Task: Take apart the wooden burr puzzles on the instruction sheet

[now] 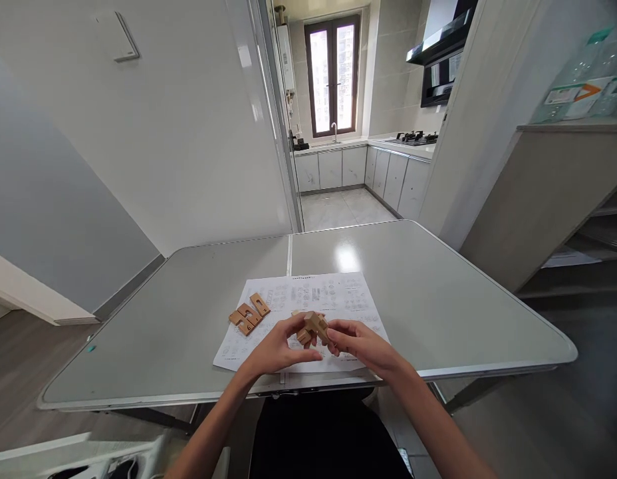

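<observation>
Between my two hands is a small wooden block puzzle [314, 326], made of several interlocking light-brown pieces and held just above a printed sheet. My left hand [283, 346] grips its left side with the fingers, while the thumb stretches out below, apart from the wood. On the right side, my right hand [361, 342] pinches a piece between thumb and fingers. Part of the puzzle is hidden behind the fingers. To the left, several flat wooden pieces [249, 314] with cut-out slots lie in a slanted row on the paper sheet [338, 293], which bears printed diagrams.
The sheet lies on a grey folding table [438, 299] with a pale rim and a seam across its middle. A shelf unit [552, 179] with plastic bottles [582, 80] on top stands at the right. Beyond a doorway is a kitchen with white cabinets [331, 167].
</observation>
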`<state>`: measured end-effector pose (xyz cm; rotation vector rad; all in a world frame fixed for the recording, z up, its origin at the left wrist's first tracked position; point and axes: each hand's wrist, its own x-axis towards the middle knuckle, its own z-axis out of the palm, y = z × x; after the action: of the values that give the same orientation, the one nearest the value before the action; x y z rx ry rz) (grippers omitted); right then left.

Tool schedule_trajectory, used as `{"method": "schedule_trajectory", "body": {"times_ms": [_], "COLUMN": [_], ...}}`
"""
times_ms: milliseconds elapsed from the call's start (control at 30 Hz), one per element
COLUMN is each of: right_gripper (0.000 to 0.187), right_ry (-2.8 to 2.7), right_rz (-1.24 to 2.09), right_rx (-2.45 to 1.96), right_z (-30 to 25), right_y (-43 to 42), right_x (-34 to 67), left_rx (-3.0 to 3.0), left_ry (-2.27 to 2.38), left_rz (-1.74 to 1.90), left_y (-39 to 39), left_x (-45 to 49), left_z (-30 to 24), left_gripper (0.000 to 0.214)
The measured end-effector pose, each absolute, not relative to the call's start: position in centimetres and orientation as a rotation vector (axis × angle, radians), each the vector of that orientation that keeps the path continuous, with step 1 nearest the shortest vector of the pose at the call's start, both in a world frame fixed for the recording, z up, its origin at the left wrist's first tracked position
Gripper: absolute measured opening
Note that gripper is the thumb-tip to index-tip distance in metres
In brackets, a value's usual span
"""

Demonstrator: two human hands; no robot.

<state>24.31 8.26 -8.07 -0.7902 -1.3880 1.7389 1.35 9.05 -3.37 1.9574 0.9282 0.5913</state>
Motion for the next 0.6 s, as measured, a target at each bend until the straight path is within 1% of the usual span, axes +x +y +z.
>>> {"method": "schedule_trajectory", "body": {"times_ms": [67, 100, 133, 200, 333, 433, 500, 600], "right_gripper": [0.043, 0.043, 0.042, 0.042, 0.04, 0.04, 0.041, 0.042], "right_ry": [-1.379, -1.371, -1.359, -1.324, -1.227, -1.223, -1.265, -1.429], "right_rz": [1.773, 1.777, 1.779, 1.802, 1.963, 1.993, 1.877, 1.444], "right_rx": [-0.772, -0.772, -0.773, -0.764, -0.634, -0.568, -0.657, -1.039], "right_z": [-8.0, -8.1, -8.2, -8.6, -9.2, -9.1, -9.0, -9.5], "right_y": [8.2, 8.3, 8.3, 8.5, 8.4, 8.0, 7.9, 8.4], "right_x": [24.2, 24.1, 24.0, 24.0, 24.2, 24.4, 24.3, 23.9], "left_rx": [1.949, 1.955, 1.957, 1.944, 1.96, 2.011, 2.038, 2.081], "left_ry": [0.93, 0.95, 0.968, 0.981, 1.007, 1.138, 1.317, 1.665], "left_rz": [0.604, 0.611, 0.613, 0.61, 0.627, 0.706, 0.79, 0.815], "left_y": [9.0, 9.0, 9.0, 9.0, 9.0, 9.1, 9.4, 9.9], "left_x": [1.6, 1.7, 1.7, 1.9, 2.0, 1.8, 1.3, 0.4], "left_z": [-3.3, -3.4, -3.6, -4.1, -4.9, -5.5, -6.1, -7.1], "left_gripper": [0.038, 0.031, 0.029, 0.032, 0.037, 0.037, 0.036, 0.041]}}
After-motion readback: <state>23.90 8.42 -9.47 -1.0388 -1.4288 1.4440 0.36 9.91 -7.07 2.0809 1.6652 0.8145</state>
